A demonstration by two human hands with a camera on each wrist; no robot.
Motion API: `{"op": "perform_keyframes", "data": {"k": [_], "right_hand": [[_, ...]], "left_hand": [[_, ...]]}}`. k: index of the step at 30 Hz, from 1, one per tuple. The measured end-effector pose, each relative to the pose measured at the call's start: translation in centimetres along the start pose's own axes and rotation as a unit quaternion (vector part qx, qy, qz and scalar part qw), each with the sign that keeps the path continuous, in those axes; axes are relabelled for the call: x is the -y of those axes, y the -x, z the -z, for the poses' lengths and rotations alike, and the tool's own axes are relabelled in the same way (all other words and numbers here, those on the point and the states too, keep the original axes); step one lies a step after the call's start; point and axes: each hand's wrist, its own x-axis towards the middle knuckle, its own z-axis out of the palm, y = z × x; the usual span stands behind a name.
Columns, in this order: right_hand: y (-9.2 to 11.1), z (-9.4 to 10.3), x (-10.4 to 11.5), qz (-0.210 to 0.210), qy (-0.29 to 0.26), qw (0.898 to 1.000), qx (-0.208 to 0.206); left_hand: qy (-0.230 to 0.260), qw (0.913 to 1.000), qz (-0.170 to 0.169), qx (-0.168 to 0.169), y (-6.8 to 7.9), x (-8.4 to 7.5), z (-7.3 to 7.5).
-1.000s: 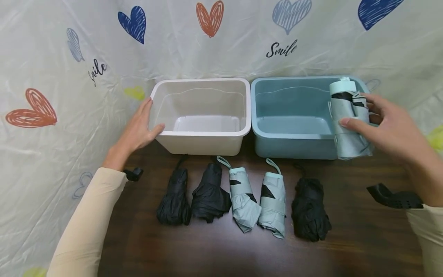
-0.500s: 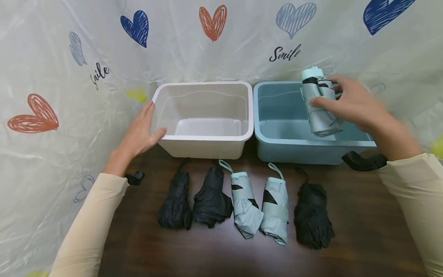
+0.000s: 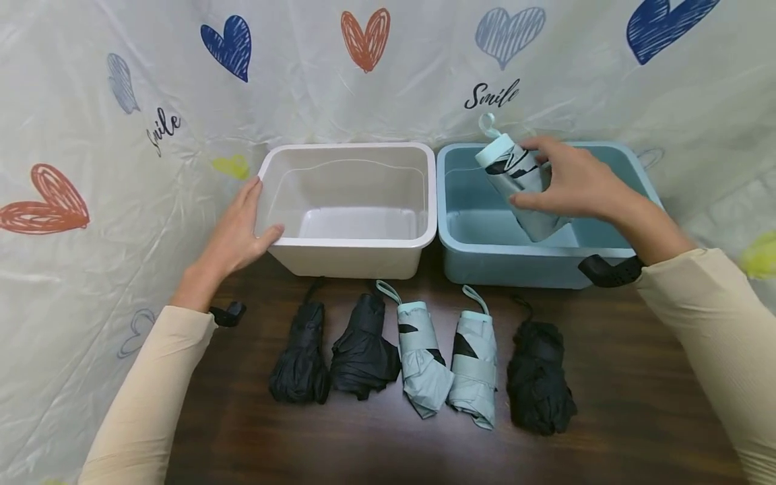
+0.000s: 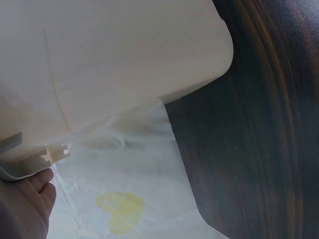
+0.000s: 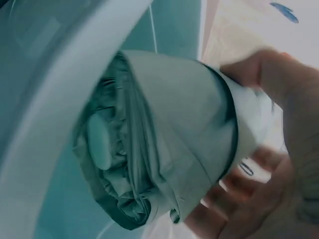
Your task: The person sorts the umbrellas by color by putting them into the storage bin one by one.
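My right hand [image 3: 576, 180] grips a folded light-blue umbrella [image 3: 514, 174] with black markings, its thumb on the near side and fingers round the far side. The umbrella hangs tilted over the blue bin [image 3: 515, 266], with its handle and wrist loop up and to the left. In the right wrist view, the rolled fabric end of the umbrella [image 5: 174, 129] points down past the bin's rim [image 5: 79, 64]. My left hand [image 3: 233, 232] rests at the left end of the cream bin [image 3: 351, 259], its fingers along the rim and its thumb over the front corner.
Several folded umbrellas lie in a row before the bins: black ones [image 3: 300, 360] [image 3: 366, 353] at the left, light-blue ones [image 3: 422, 357] [image 3: 475, 367] in the middle, and another black umbrella [image 3: 539, 380] at the right. A heart-printed sheet [image 3: 424, 81] hangs behind.
My right hand has carried the light-blue umbrella left from the blue bin's right end to above its middle, tilting the handle leftward. My left hand has stayed on the cream bin.
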Motion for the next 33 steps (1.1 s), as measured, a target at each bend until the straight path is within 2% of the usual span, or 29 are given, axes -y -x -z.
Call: {"op": "perform_keyframes", "data": {"k": [4,11,17,22,24,28,33], "right_hand": [[-0.1,0.2,-0.4,0.041,0.057,0.997,0.019],[-0.4,-0.4,-0.6,0.083,0.151,0.983,0.061],[-0.5,-1.0,-0.8,0.108,0.163,0.978,0.073],[0.2,-1.0,-1.5,0.111,0.128,0.981,0.096],[0.8,-0.8,-1.7,0.117,0.113,0.983,0.085],[2.3,-0.6,-1.6,0.129,0.091,0.987,0.028],[5.0,-1.3,-1.4,0.141,0.074,0.987,-0.037]], "left_hand": [[0.002,1.0000,0.002,0.004,-0.3,0.1,0.0],[0.007,1.0000,-0.002,-0.003,-0.3,0.1,-0.1],[0.007,1.0000,0.001,0.001,-0.2,0.2,0.0],[0.010,0.9999,-0.003,0.001,-0.7,0.0,0.3],[0.007,1.0000,-0.003,0.003,-0.8,0.0,0.3],[0.002,1.0000,0.000,0.003,-0.6,0.2,0.2],[0.005,1.0000,0.005,0.005,-0.1,0.3,-0.1]]}}
